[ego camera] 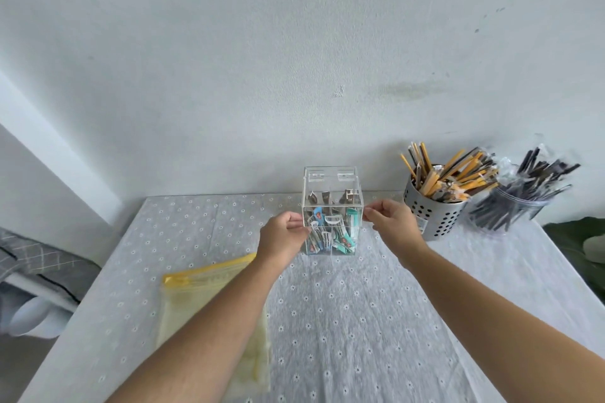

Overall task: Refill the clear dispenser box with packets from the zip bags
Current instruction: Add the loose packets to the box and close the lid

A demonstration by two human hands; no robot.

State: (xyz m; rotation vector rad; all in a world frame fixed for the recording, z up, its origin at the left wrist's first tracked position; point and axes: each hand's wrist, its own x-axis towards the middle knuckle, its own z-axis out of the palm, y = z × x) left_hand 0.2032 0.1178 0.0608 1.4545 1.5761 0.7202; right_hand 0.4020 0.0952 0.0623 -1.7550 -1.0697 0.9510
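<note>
Toward the far side of the tabletop (360, 321), seen from the head camera, the clear dispenser box (332, 206) is standing upright near the pale wall (294, 59), with its hinged lid (330, 173) lying flat on top. Blue, teal and white packets (327, 237) are filling its lower part, and a few brownish ones are showing higher up behind the front pane.

The left hand (283, 234) is gripping the box's left front edge, its fingers curled in against the clear wall. The right hand (393, 219) is pinching the box's right front edge just under the lid, fingertips pressed to the corner. Both forearms are reaching in from the near edge.

A yellow zip bag (196, 285) is lying flat on the flowered grey cloth to the near left, partly hidden under the left forearm; what it is holding cannot be told.

To the right of the box, a perforated metal holder (432, 216) is standing just behind the right hand, crowded with yellow-wrapped sticks (448, 173). Beside it, a clear jar (510, 209) is holding dark wrapped sticks, blurred.
</note>
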